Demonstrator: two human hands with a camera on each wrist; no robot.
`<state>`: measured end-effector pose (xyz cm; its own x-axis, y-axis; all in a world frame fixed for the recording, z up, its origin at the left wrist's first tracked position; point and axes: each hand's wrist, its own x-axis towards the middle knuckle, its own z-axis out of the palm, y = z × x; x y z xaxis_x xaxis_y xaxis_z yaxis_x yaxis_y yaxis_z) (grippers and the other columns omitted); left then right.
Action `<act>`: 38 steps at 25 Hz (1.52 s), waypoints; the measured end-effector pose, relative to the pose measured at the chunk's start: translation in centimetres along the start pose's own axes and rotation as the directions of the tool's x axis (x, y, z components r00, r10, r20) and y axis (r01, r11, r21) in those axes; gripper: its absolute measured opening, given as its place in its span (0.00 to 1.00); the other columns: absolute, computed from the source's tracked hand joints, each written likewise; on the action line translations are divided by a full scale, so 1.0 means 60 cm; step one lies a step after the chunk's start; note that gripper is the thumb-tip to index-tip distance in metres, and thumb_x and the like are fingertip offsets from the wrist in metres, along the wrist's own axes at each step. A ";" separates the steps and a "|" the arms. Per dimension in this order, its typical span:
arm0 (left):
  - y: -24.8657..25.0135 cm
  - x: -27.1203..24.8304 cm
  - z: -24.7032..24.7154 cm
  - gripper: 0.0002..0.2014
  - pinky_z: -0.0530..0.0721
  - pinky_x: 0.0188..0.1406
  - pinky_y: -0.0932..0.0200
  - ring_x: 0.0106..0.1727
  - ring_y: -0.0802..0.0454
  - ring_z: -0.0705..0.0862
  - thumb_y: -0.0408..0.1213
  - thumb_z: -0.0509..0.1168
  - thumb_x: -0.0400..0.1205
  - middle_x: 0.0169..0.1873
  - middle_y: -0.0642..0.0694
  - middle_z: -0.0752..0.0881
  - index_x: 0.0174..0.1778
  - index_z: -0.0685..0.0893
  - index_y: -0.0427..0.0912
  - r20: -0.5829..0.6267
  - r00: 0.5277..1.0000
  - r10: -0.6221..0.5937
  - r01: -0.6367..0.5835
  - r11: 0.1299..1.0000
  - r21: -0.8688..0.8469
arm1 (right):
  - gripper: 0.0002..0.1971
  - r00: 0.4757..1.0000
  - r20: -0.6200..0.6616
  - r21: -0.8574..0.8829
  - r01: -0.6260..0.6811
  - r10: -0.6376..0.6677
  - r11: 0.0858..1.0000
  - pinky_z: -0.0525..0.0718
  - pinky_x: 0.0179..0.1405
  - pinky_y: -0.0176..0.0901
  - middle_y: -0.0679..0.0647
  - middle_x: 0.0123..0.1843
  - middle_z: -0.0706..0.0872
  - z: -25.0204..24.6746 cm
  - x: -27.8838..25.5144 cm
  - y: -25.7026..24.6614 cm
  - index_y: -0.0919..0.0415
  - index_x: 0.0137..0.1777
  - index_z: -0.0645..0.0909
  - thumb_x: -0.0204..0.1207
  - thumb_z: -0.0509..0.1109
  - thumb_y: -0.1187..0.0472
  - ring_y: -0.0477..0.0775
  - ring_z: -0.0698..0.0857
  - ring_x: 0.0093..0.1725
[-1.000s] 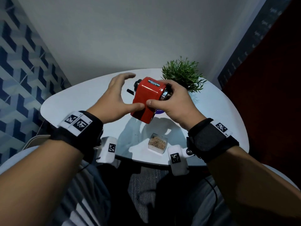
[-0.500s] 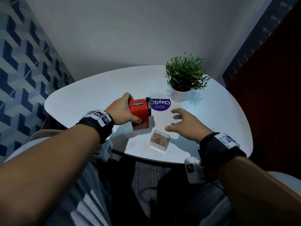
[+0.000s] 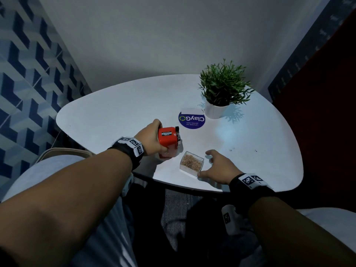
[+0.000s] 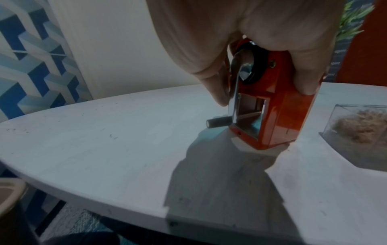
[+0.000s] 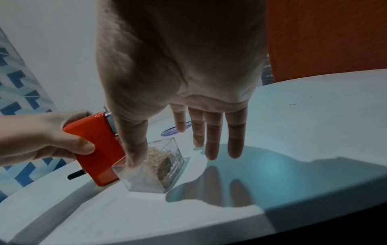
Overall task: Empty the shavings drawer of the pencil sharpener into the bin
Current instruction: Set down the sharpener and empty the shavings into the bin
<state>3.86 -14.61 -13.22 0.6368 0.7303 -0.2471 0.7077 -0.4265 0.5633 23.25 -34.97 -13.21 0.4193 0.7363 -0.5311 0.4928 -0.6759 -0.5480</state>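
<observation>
A red pencil sharpener (image 3: 168,140) stands upright on the white table (image 3: 250,151), and my left hand (image 3: 149,138) grips it from the left side. In the left wrist view the sharpener (image 4: 278,116) shows an empty drawer slot and its crank handle (image 4: 217,123). The clear shavings drawer (image 3: 191,163), full of brown shavings, sits on the table just right of the sharpener. My right hand (image 3: 217,166) hovers over the drawer's right side, fingers straight and spread. In the right wrist view the thumb reaches the near corner of the drawer (image 5: 159,167).
A potted green plant (image 3: 221,89) stands at the back right, with a round purple sticker (image 3: 191,118) in front of it. The table's front edge (image 3: 192,187) runs just below the drawer. A patterned blue wall lies at the left. No bin is in view.
The sharpener came down from mid-air to the table in my left hand. My right hand let go of it and moved down and right to the drawer.
</observation>
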 end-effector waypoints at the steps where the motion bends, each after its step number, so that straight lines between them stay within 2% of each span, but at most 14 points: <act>1: -0.002 0.000 0.001 0.36 0.78 0.36 0.54 0.44 0.44 0.85 0.41 0.86 0.62 0.46 0.47 0.83 0.57 0.69 0.47 0.008 1.000 -0.009 0.009 1.000 0.006 | 0.50 1.000 -0.007 -0.028 0.003 -0.004 1.000 0.80 0.54 0.35 0.56 0.88 0.80 0.006 0.001 -0.001 0.52 0.93 0.68 0.72 0.89 0.54 0.52 0.86 0.58; 4: 0.003 -0.006 -0.007 0.41 0.82 0.42 0.52 0.49 0.43 0.86 0.45 0.86 0.63 0.53 0.44 0.86 0.65 0.68 0.47 0.056 0.997 -0.047 0.043 0.997 0.059 | 0.48 1.000 -0.025 -0.103 0.005 -0.008 0.995 0.82 0.62 0.45 0.57 0.84 0.84 0.025 0.012 -0.005 0.53 0.90 0.69 0.72 0.88 0.51 0.60 0.88 0.70; 7: 0.023 -0.015 -0.052 0.59 0.86 0.65 0.43 0.65 0.39 0.86 0.54 0.87 0.62 0.71 0.39 0.82 0.85 0.59 0.50 0.156 0.983 -0.092 0.074 0.990 0.121 | 0.43 0.999 -0.045 -0.165 0.010 -0.018 0.986 0.85 0.59 0.47 0.58 0.76 0.88 0.037 0.022 -0.007 0.54 0.85 0.73 0.71 0.87 0.51 0.59 0.88 0.60; 8: 0.033 -0.022 -0.085 0.59 0.83 0.71 0.42 0.70 0.38 0.85 0.57 0.85 0.64 0.75 0.39 0.81 0.88 0.58 0.52 0.184 0.978 -0.096 0.071 0.988 0.139 | 0.41 0.998 -0.052 -0.172 0.020 -0.030 0.985 0.85 0.53 0.47 0.57 0.73 0.90 0.042 0.026 -0.008 0.55 0.83 0.75 0.71 0.87 0.51 0.57 0.87 0.55; 11: 0.060 -0.058 -0.216 0.39 0.80 0.73 0.52 0.69 0.47 0.85 0.59 0.75 0.78 0.73 0.47 0.85 0.84 0.71 0.52 0.105 0.994 -0.030 0.023 0.997 0.071 | 0.30 0.996 -0.084 -0.138 0.004 -0.016 0.990 0.82 0.31 0.42 0.46 0.48 0.89 0.051 0.043 0.004 0.54 0.71 0.78 0.71 0.87 0.55 0.57 0.85 0.37; 13: 0.043 -0.103 -0.309 0.31 0.79 0.65 0.59 0.65 0.52 0.86 0.56 0.72 0.82 0.68 0.51 0.88 0.80 0.77 0.50 -0.063 0.998 -0.029 0.029 1.000 0.000 | 0.27 0.995 -0.096 -0.157 0.004 -0.020 0.988 0.85 0.35 0.49 0.47 0.42 0.87 0.055 0.049 0.005 0.54 0.66 0.79 0.70 0.88 0.55 0.61 0.85 0.36; 16: -0.044 -0.183 -0.390 0.26 0.83 0.66 0.55 0.62 0.51 0.88 0.54 0.72 0.83 0.64 0.49 0.89 0.75 0.82 0.48 -0.268 0.956 -0.117 0.105 0.993 -0.058 | 0.27 0.992 -0.123 -0.191 0.016 -0.040 0.982 0.89 0.51 0.58 0.58 0.49 0.90 0.062 0.038 -0.010 0.52 0.62 0.82 0.66 0.90 0.54 0.66 0.88 0.46; 20: -0.161 -0.279 -0.381 0.19 0.86 0.68 0.49 0.58 0.53 0.90 0.49 0.73 0.83 0.61 0.48 0.91 0.68 0.87 0.46 -0.377 0.894 -0.242 0.181 0.965 -0.190 | 0.26 0.994 -0.042 -0.157 0.095 -0.103 0.983 0.90 0.59 0.64 0.59 0.56 0.95 0.054 0.023 -0.029 0.42 0.53 0.83 0.62 0.94 0.57 0.62 0.93 0.48; 24: -0.214 -0.353 -0.325 0.16 0.88 0.66 0.54 0.57 0.59 0.90 0.46 0.77 0.81 0.57 0.51 0.93 0.63 0.90 0.50 -0.404 0.878 -0.257 0.148 0.948 -0.283 | 0.23 0.967 0.004 -0.163 0.252 -0.254 0.954 0.92 0.43 0.57 0.49 0.50 0.98 0.003 -0.035 -0.121 0.38 0.52 0.88 0.64 0.92 0.60 0.53 0.97 0.36; 28: -0.181 -0.399 -0.290 0.24 0.88 0.63 0.62 0.60 0.55 0.92 0.41 0.81 0.77 0.62 0.53 0.91 0.70 0.86 0.52 -0.388 0.904 -0.180 -0.003 0.905 -0.426 | 0.25 0.860 -0.032 -0.116 0.502 -0.509 0.857 0.90 0.34 0.40 0.43 0.52 0.95 -0.022 -0.146 -0.280 0.33 0.54 0.86 0.61 0.89 0.54 0.38 0.95 0.39; 30: -0.151 -0.413 -0.283 0.33 0.89 0.66 0.56 0.64 0.51 0.91 0.36 0.83 0.75 0.69 0.53 0.87 0.76 0.81 0.54 -0.342 0.934 -0.101 -0.080 0.874 -0.479 | 0.24 0.814 0.047 -0.082 0.581 -0.579 0.810 0.90 0.29 0.39 0.41 0.52 0.93 -0.008 -0.187 -0.358 0.36 0.56 0.83 0.66 0.88 0.58 0.44 0.96 0.38; 33: -0.123 -0.431 -0.284 0.43 0.89 0.66 0.55 0.68 0.52 0.89 0.31 0.85 0.71 0.74 0.53 0.83 0.81 0.76 0.55 -0.277 0.961 -0.005 -0.132 0.870 -0.475 | 0.26 0.734 0.155 -0.128 0.679 -0.661 0.723 0.89 0.43 0.46 0.42 0.57 0.91 0.044 -0.217 -0.447 0.39 0.64 0.82 0.67 0.85 0.50 0.52 0.94 0.46; 36: -0.122 -0.452 -0.285 0.40 0.85 0.68 0.64 0.69 0.58 0.88 0.32 0.86 0.68 0.69 0.50 0.87 0.76 0.80 0.50 -0.342 0.940 -0.013 -0.141 0.895 -0.423 | 0.29 0.691 0.249 -0.199 0.722 -0.679 0.662 0.85 0.49 0.47 0.45 0.63 0.91 0.090 -0.233 -0.498 0.43 0.70 0.82 0.69 0.86 0.46 0.47 0.89 0.46; 38: -0.134 -0.472 -0.282 0.36 0.83 0.71 0.62 0.68 0.58 0.88 0.34 0.87 0.67 0.65 0.50 0.89 0.72 0.82 0.47 -0.426 0.903 -0.049 -0.150 0.895 -0.421 | 0.34 0.662 0.281 -0.214 0.749 -0.695 0.627 0.84 0.50 0.46 0.46 0.67 0.91 0.105 -0.246 -0.521 0.43 0.76 0.81 0.70 0.87 0.43 0.47 0.90 0.49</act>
<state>-25.03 -22.85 2.61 0.4098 0.9082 0.0850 0.4089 -0.2662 0.8729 -3.16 -24.93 7.69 -0.2785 0.9482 -0.1526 0.7864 0.1339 -0.6030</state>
